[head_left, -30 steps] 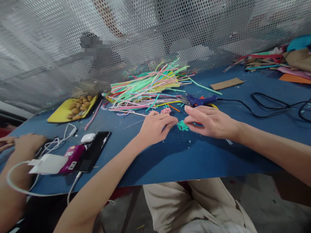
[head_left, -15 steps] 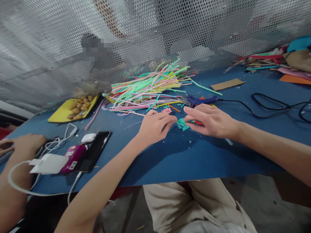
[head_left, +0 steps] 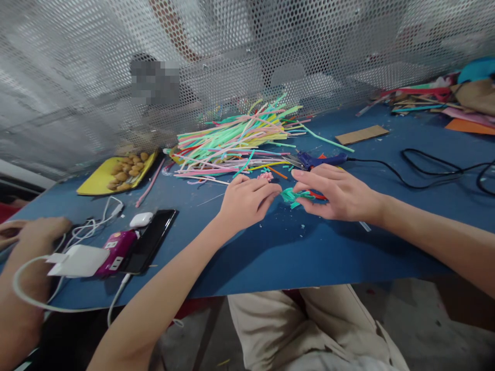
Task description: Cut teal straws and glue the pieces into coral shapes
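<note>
Blue tabletop [head_left: 294,257], left hand [head_left: 247,202] pinching green bundle [head_left: 291,196]; right hand [head_left: 334,193] half-curled at it, grip unclear

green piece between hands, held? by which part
Left hand pinches the green piece at its left end; whether the right hand holds it is unclear.

the hands [head_left: 249,201] and forearms [head_left: 185,268] are bare, the trousers [head_left: 266,324] beige.

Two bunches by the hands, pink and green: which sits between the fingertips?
The green bunch, between left hand and right hand; the pink bunch shows just beyond the left hand.
</note>
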A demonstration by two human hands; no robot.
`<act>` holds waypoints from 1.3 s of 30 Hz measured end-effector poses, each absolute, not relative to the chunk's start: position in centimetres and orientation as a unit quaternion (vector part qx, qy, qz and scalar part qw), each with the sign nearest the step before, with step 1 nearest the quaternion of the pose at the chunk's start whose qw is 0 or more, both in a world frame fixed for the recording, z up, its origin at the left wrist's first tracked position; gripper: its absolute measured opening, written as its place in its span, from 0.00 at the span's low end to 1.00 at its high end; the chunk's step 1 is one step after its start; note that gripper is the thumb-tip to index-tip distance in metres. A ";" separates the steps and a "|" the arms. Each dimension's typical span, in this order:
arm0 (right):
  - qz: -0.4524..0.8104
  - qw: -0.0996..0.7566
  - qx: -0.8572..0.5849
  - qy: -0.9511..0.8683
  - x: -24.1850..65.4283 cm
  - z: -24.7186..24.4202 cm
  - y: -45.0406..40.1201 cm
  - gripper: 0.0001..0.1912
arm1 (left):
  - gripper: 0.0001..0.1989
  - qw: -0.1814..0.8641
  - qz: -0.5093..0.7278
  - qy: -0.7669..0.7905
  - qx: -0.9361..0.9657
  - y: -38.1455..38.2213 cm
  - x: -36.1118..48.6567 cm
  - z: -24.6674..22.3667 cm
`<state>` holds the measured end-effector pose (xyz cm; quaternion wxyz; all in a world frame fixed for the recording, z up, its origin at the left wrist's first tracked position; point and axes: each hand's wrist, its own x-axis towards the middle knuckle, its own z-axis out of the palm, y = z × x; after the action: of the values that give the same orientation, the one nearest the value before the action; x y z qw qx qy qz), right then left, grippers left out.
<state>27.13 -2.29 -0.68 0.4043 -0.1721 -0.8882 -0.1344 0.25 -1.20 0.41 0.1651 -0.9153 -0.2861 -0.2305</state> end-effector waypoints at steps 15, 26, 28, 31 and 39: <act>-0.137 0.407 -0.163 -0.888 26.6 -0.5 -2.7 0.47 | 0.09 0.196 -0.220 -0.289 -0.911 -1.2 0.2 0.4; -0.148 0.419 -0.187 -0.876 26.4 -0.8 -2.8 0.47 | 0.09 0.188 -0.232 -0.287 -0.910 -1.3 0.4 0.5; -0.150 0.417 -0.190 -0.876 26.4 -0.7 -2.8 0.46 | 0.09 0.186 -0.235 -0.290 -0.909 -1.3 0.4 0.5; -0.149 0.412 -0.193 -0.878 26.5 -0.6 -2.8 0.45 | 0.08 0.180 -0.240 -0.290 -0.909 -1.3 0.4 0.4; -0.091 0.458 -0.220 -0.856 25.9 -0.9 -3.2 0.39 | 0.10 0.181 -0.232 -0.303 -0.907 -1.7 0.6 0.9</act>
<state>25.93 -3.16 -0.89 0.4580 -0.2201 -0.8565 -0.0908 0.59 -1.68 0.86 0.1807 -0.9066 -0.3026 -0.2323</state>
